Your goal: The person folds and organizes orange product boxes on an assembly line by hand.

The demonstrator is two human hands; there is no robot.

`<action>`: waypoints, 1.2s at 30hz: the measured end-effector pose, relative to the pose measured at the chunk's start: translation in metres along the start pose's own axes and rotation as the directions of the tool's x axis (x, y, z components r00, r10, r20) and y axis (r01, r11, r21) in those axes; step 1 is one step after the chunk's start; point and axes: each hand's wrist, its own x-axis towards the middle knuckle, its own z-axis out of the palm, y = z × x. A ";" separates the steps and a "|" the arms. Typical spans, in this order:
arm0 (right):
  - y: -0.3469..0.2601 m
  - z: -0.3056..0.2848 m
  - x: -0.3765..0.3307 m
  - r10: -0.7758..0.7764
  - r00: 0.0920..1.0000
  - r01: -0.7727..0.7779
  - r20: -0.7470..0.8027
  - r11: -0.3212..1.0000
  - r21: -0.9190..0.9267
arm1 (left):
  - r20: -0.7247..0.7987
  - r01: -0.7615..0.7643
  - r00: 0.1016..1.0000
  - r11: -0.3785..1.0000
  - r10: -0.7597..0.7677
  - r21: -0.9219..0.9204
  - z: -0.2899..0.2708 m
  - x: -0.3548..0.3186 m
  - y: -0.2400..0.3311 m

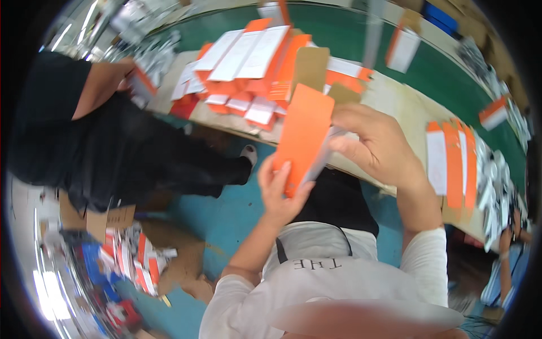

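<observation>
head view: looking down at two bare hands raised in front of the chest, over the near edge of the surface.
left fingers: the left hand [279, 189] grasps the lower end of an orange flat carton sleeve [304, 134], fingers wrapped round its bottom edge, thumb side against the orange face.
right fingers: the right hand [375, 144] is closed on the sleeve's right edge, fingers pinching a pale grey inner flap or insert [323, 157] that shows just beside the orange panel; which of the two it is, i cannot tell.
where the sleeve is: held in the air between both hands, tilted, upper end toward the surface, not touching it.
step in hand: by my reading, the flat sleeve is being opened or loaded along its right edge; it still looks flat.
next move calls for: probably a steady left grip while the right fingers work the pale piece along the edge, without creasing the panel.
surface: a pale board on a green surface [395, 99], carrying a stack of orange-and-white sleeves [248, 62] beyond the hands, and a row of orange and white sleeves [451, 161] well off to the right.
beside: another person in dark clothes [113, 147] at the left; loose packets on the blue floor [135, 257] below.
</observation>
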 end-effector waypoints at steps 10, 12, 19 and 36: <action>0.039 -0.058 -0.076 -0.071 0.935 -0.164 -0.349 0.783 -0.600 | -0.063 0.377 0.914 0.896 -0.401 -0.237 -0.049 0.132 -0.037; 0.075 -0.089 -0.123 0.268 0.762 -0.615 -0.590 0.585 -0.529 | 0.005 0.440 0.889 0.853 -0.457 -0.280 -0.053 0.190 -0.066; 0.112 -0.130 -0.185 0.656 0.413 -0.873 -0.632 0.087 -0.479 | 0.162 0.493 0.829 0.837 -0.535 0.236 -0.071 0.266 -0.191; 0.024 0.046 -0.095 0.338 0.906 -0.251 -0.256 0.914 0.319 | 0.397 0.642 0.761 0.514 -0.513 -0.569 0.024 0.032 0.037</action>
